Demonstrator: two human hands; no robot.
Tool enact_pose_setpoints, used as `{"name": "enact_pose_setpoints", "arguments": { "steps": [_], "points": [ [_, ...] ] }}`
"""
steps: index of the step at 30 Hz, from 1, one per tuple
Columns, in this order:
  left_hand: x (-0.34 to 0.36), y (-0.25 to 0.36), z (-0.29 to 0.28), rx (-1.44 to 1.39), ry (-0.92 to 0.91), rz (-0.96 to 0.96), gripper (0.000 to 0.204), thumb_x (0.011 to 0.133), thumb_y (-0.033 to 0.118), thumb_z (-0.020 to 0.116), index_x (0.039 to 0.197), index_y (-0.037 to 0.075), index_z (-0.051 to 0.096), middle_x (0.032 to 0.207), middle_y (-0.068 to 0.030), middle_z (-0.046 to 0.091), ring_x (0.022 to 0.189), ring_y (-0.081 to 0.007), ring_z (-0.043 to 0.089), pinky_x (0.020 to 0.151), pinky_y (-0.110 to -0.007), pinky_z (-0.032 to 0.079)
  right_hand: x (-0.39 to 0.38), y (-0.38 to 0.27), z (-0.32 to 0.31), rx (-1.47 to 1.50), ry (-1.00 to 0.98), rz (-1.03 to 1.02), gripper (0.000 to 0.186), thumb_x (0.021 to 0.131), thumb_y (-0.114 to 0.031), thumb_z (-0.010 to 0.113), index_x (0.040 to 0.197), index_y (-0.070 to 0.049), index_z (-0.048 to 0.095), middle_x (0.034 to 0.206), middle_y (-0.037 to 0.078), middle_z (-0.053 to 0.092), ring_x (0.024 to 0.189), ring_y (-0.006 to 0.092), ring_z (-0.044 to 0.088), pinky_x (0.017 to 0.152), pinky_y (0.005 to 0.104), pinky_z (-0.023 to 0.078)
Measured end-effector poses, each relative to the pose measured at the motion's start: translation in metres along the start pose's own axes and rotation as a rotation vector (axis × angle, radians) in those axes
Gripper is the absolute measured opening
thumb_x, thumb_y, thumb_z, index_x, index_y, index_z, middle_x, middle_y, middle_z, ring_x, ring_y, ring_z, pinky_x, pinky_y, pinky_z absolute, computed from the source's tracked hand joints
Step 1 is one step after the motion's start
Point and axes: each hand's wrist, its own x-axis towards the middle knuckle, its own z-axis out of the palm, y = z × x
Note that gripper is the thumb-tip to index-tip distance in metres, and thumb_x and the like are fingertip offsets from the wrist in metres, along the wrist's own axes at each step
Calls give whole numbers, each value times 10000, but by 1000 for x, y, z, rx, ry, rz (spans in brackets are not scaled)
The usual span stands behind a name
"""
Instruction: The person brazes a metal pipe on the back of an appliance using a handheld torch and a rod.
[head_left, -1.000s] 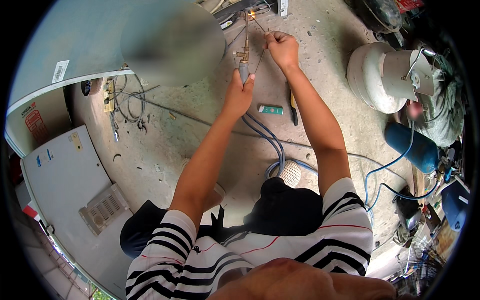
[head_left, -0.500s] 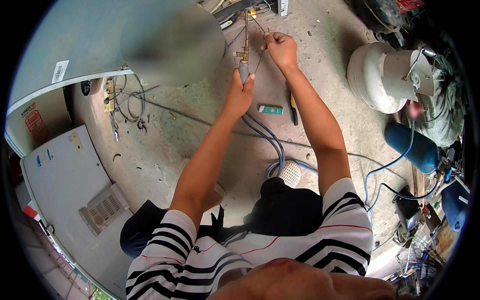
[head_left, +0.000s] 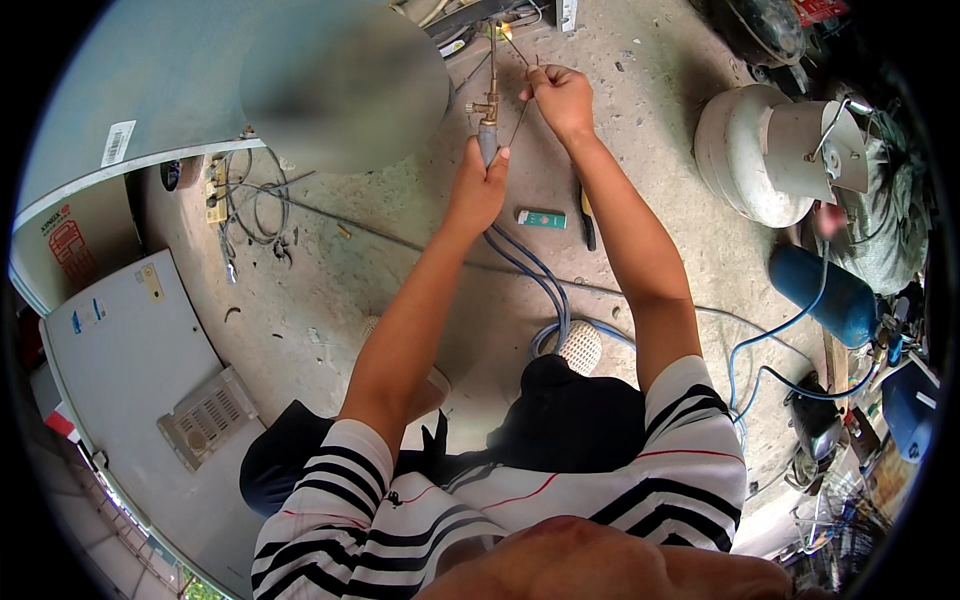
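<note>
Brass, grey-handled torch (head_left: 489,110): left grip (head_left: 476,188) is clasping its handle (head_left: 488,142), likely hot neck (head_left: 493,72) ahead; right grip (head_left: 560,98) is pinching a thin dark metal rod (head_left: 520,124) mid-length, probably springy.

The rod (head_left: 520,123) is between the torch (head_left: 488,132) and the gas cylinder (head_left: 738,155).

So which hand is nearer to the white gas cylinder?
The right: the right hand, pinching a thin rod, is left of the white gas cylinder; the left hand, gripping the torch, is farther left.
</note>
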Motion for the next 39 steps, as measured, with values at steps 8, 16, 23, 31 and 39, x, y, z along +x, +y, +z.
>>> {"name": "enact_pose_setpoints", "arguments": {
  "steps": [8,16,23,31,39],
  "points": [
    [0,-1,0,2,0,4,247,999,293,551,985,66,454,655,-20,510,563,-120,493,524,-312,414,4,4,0,33,4,-13,272,929,-234,594,832,-30,745,655,60,707,634,119,660,678,276,519],
    [2,-7,-1,9,4,2,238,997,282,553,990,64,458,645,-17,511,553,-110,490,511,-298,407,-17,-1,-10,-20,43,-39,255,931,-231,602,848,-33,740,639,59,689,611,108,632,637,272,500],
    [2,-5,-1,-3,10,-3,222,997,269,551,998,64,467,647,-19,517,550,-110,493,508,-296,406,-32,7,-19,-18,114,-107,236,961,-223,605,909,-31,732,632,37,661,596,76,583,588,249,463],
    [0,-3,-2,2,10,-21,233,997,277,553,1010,62,466,651,-18,510,549,-108,486,510,-297,405,-30,12,-20,1,151,-108,242,961,-232,614,910,-26,731,649,39,667,601,74,577,589,253,462],
    [2,-5,-2,13,6,-27,236,999,285,548,1003,66,459,655,-16,513,553,-112,487,515,-302,409,-30,14,-19,12,154,-105,241,963,-235,613,916,-32,734,654,34,667,604,66,565,589,250,456]
  ]
}}
